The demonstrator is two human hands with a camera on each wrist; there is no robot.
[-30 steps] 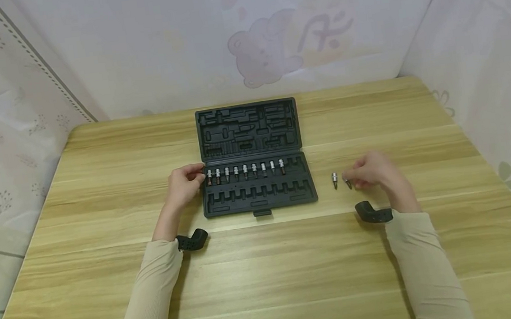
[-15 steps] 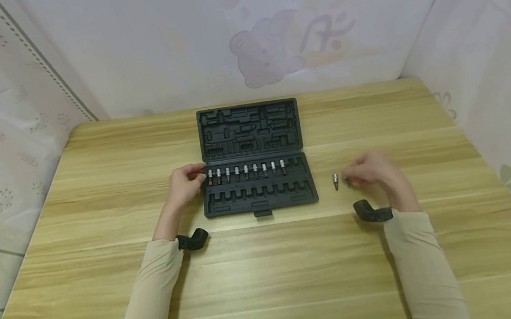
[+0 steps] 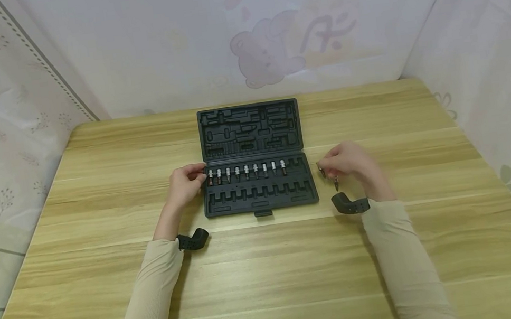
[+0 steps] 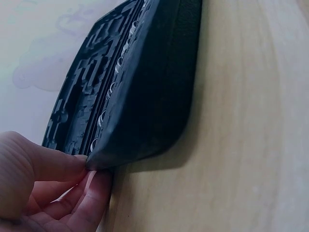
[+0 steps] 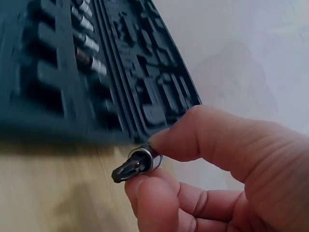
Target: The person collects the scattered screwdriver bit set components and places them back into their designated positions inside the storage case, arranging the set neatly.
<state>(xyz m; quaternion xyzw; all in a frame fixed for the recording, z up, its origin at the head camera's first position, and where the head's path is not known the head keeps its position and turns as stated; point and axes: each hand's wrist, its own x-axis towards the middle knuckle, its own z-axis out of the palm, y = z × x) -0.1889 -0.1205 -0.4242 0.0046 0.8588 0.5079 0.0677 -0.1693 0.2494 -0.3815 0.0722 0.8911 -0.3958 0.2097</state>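
In the head view a black tool case (image 3: 238,210) lies unfolded on the table. Several silver bit sockets (image 3: 246,172) fill most of its upper row, with free slots at that row's right end and in the front row. My left hand (image 3: 185,184) pinches the case's left edge, thumb and fingers at the corner in the left wrist view. Beyond the case's right side, my right hand (image 3: 348,161) pinches a bit socket (image 5: 139,164) between thumb and fingers, its dark cross-shaped tip pointing out. Another bit socket (image 3: 336,183) lies on the table just below that hand, partly covered.
The wooden table (image 3: 269,275) extends all around the case. A front latch (image 3: 262,213) sticks out toward me. Black wrist mounts (image 3: 193,239) sit on both forearms. A patterned white curtain (image 3: 165,48) stands behind the table.
My right hand has lifted the bit socket off the table and moved it left toward the case, passing over the other one. My left hand stays at the case edge.
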